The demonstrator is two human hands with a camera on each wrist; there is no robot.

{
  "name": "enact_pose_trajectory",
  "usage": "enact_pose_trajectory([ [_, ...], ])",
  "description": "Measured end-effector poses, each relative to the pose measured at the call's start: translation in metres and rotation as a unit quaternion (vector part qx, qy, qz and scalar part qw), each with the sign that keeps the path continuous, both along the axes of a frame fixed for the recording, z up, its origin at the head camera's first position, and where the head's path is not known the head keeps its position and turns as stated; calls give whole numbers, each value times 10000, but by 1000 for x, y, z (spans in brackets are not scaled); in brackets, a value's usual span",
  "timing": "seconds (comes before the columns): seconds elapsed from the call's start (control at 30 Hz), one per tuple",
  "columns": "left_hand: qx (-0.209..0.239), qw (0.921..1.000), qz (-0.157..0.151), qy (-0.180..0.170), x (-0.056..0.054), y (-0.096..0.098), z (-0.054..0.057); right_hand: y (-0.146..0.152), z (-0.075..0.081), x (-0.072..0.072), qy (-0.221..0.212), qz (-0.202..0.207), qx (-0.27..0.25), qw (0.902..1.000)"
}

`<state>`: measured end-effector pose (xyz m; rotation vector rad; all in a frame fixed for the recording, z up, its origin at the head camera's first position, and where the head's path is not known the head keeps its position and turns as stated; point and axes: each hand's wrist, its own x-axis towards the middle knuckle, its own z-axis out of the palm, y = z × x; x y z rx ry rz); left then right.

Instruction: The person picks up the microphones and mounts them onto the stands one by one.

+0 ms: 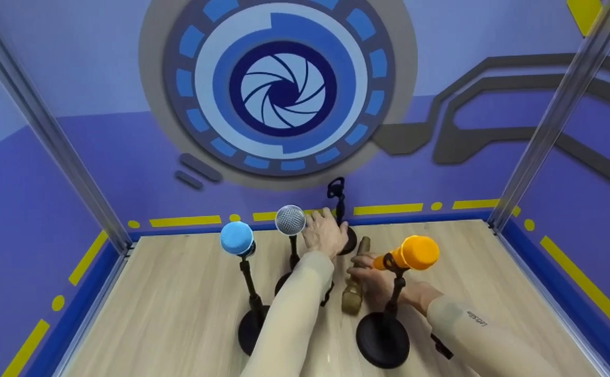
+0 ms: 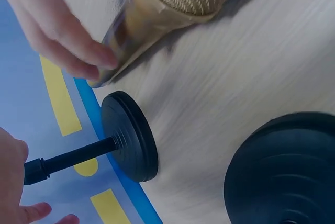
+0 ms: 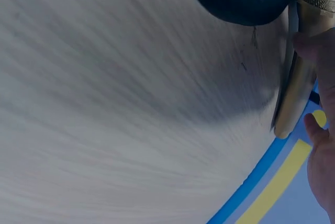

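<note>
In the head view, my left hand (image 1: pixel 325 234) is at the back, fingers spread beside a black microphone stand (image 1: pixel 338 201) whose clip is vacant. In the left wrist view it overlaps the stand's pole (image 2: pixel 78 154), hiding the top. My right hand (image 1: pixel 378 280) reaches across a gold microphone (image 1: pixel 353 299) lying on the table, fingers over the handle. The right wrist view shows the thumb against this microphone's handle (image 3: pixel 298 90). Close in front of the right hand, an orange microphone (image 1: pixel 419 253) sits in its own stand.
A blue microphone (image 1: pixel 237 239) and a silver-headed microphone (image 1: pixel 290 220) stand upright left of the left forearm. The round black base (image 1: pixel 382 340) of the orange one is near the front. Purple walls with metal corner posts (image 1: pixel 545 115) surround the wooden table (image 1: pixel 174 303).
</note>
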<state>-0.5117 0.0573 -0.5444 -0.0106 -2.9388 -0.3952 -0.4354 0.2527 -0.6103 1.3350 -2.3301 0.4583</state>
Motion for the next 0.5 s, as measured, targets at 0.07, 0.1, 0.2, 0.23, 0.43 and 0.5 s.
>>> enact_pose_trajectory([
  [0.07, -71, 10000, -6, 65, 0, 0, -2, -8, -11, -8, 1042, 311, -155, 9939],
  [0.1, -70, 9999, -43, 92, 0, 1, -4, -10, -16, -9, 1250, 366, -234, 9912],
  [0.2, -48, 9998, -161, 89, 1, 4, -8, -14, -23, -8, 1607, 422, -331, 9855],
  [0.23, -12, 9998, -191, 61, 1, 5, -10, -16, -18, -3, 1699, 390, -287, 9843],
  [0.43, 393, 9988, -262, -141, 0, 6, -8, -25, -9, 9, 1847, 222, -195, 9824],
  [0.5, 552, 9979, -266, -216, -2, 5, -5, -26, -14, 6, 1893, 158, -86, 9818],
])
